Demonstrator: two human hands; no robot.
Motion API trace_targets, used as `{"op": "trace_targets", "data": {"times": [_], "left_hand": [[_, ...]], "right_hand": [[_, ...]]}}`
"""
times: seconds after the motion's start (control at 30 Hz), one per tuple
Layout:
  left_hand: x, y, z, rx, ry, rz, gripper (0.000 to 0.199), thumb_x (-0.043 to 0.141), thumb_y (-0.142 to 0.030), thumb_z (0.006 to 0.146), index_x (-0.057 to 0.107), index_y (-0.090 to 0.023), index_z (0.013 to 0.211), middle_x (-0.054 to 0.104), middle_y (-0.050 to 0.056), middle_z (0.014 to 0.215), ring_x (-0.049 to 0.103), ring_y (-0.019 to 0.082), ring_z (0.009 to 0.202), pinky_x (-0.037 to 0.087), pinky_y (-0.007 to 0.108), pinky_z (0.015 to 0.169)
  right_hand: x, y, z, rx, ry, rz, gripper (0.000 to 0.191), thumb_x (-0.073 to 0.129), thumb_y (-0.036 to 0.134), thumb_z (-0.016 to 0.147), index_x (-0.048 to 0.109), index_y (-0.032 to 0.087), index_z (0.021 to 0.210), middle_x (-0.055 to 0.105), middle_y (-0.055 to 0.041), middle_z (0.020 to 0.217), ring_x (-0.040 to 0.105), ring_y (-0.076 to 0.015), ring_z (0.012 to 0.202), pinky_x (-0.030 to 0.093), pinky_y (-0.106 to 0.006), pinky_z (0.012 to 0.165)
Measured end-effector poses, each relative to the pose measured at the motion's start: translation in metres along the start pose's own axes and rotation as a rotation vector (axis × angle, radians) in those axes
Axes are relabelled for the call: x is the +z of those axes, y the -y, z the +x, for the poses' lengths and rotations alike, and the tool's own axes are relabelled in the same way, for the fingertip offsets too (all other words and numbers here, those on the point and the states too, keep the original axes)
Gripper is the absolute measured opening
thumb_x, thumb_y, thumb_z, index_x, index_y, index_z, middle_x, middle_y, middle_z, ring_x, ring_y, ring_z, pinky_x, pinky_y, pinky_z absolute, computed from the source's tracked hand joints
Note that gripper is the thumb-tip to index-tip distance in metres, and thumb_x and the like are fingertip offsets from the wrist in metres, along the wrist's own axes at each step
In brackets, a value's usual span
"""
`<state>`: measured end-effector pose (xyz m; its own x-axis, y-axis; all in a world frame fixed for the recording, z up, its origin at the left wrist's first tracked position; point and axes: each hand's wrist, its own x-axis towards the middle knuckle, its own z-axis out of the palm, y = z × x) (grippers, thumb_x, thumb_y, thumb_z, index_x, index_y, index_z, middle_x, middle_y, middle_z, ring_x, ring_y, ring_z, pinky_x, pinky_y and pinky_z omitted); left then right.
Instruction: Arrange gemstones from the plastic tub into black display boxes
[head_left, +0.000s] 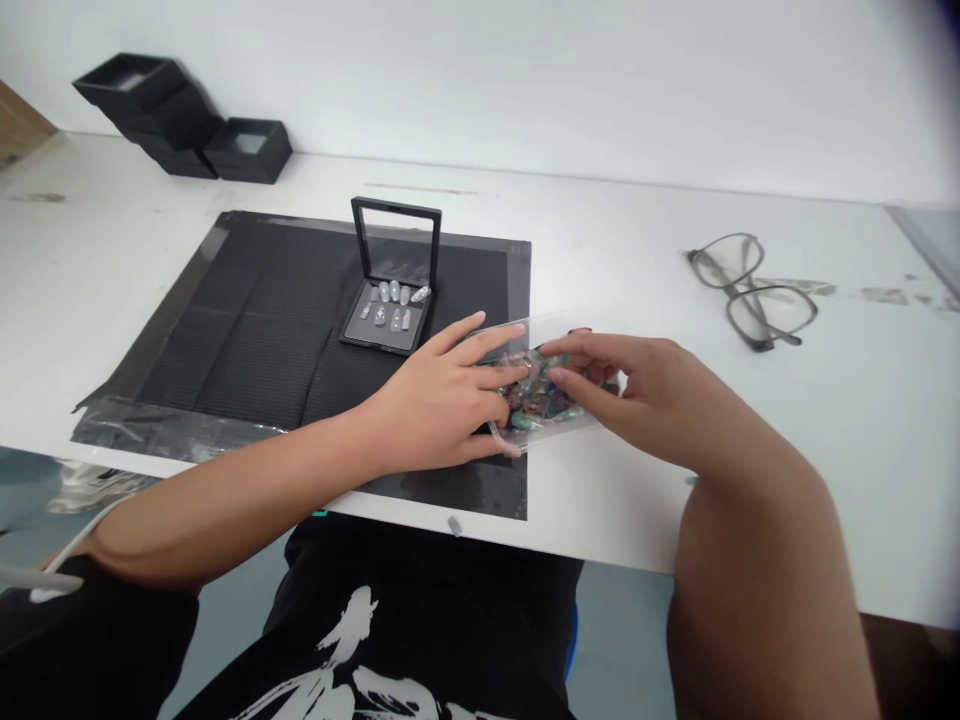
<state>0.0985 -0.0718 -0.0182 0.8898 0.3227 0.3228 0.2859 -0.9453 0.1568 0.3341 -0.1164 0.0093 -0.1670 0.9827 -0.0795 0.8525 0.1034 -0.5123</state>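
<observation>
A shallow clear plastic box (555, 425) holds a jumble of small pieces, mostly green and brown, some apparently in clear wrapping. My left hand (450, 395) grips its left side, thumb along the near edge and fingers spread over the far edge and the contents. Over the box, my right hand (622, 385) dips in with thumb and forefinger close together; whatever lies between them is hidden. Left of the hands, an open black display case (386, 340) stands with its windowed lid upright. Several decorated grey press-on nails (395, 292) lie in two rows in its base.
A black ribbed mat (247, 310) with taped edges lies under the case. Black boxes (247, 150) are stacked at the back left by the wall. Eyeglasses (757, 290) rest on the white table at right. A small grey piece (454, 525) sits at the front edge.
</observation>
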Motion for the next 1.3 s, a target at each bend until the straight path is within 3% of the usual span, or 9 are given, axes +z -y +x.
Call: {"op": "trace_targets", "data": {"times": [0.5, 0.67, 0.9, 1.07, 1.3], "left_hand": [[0.005, 0.002, -0.002, -0.008, -0.017, -0.134, 0.020, 0.070, -0.044, 0.087, 0.076, -0.026, 0.082, 0.068, 0.000, 0.132, 0.043, 0.033, 0.144, 0.028, 0.062, 0.124], [0.002, 0.005, -0.002, 0.011, -0.070, -0.189, 0.027, 0.070, -0.052, 0.084, 0.076, -0.027, 0.079, 0.071, -0.001, 0.127, 0.045, 0.032, 0.143, 0.026, 0.061, 0.125], [-0.011, 0.008, -0.003, 0.060, -0.034, -0.373, 0.023, 0.072, -0.050, 0.083, 0.078, -0.029, 0.089, 0.072, 0.000, 0.124, 0.039, 0.028, 0.148, 0.010, 0.059, 0.129], [-0.008, 0.005, -0.002, 0.046, 0.011, -0.507, 0.019, 0.070, -0.043, 0.088, 0.076, -0.027, 0.096, 0.073, 0.000, 0.123, 0.039, 0.024, 0.148, 0.010, 0.056, 0.130], [-0.002, -0.001, -0.002, 0.041, -0.023, -0.546, 0.019, 0.061, -0.038, 0.095, 0.074, -0.025, 0.096, 0.075, -0.003, 0.119, 0.039, 0.023, 0.147, 0.005, 0.054, 0.130]], "right_hand": [[0.001, -0.002, -0.002, -0.007, 0.015, -0.010, 0.033, 0.056, 0.049, 0.092, 0.072, 0.032, 0.115, 0.071, -0.0012, 0.078, 0.063, -0.0190, 0.066, 0.046, -0.034, 0.057], [0.000, -0.003, -0.003, -0.002, 0.019, 0.027, 0.031, 0.057, 0.049, 0.092, 0.071, 0.032, 0.114, 0.072, -0.0006, 0.083, 0.063, -0.0188, 0.070, 0.047, -0.034, 0.060], [-0.002, -0.002, -0.004, 0.025, 0.027, 0.050, 0.032, 0.056, 0.049, 0.092, 0.071, 0.033, 0.116, 0.073, -0.0009, 0.085, 0.064, -0.0186, 0.071, 0.048, -0.033, 0.059], [-0.003, -0.005, -0.004, 0.043, 0.043, 0.029, 0.034, 0.054, 0.051, 0.092, 0.070, 0.032, 0.116, 0.073, -0.0006, 0.083, 0.062, -0.0174, 0.066, 0.045, -0.031, 0.055], [-0.003, -0.008, -0.005, 0.059, 0.050, 0.020, 0.038, 0.053, 0.056, 0.092, 0.070, 0.032, 0.116, 0.072, -0.0005, 0.080, 0.060, -0.0162, 0.062, 0.043, -0.030, 0.052]]}}
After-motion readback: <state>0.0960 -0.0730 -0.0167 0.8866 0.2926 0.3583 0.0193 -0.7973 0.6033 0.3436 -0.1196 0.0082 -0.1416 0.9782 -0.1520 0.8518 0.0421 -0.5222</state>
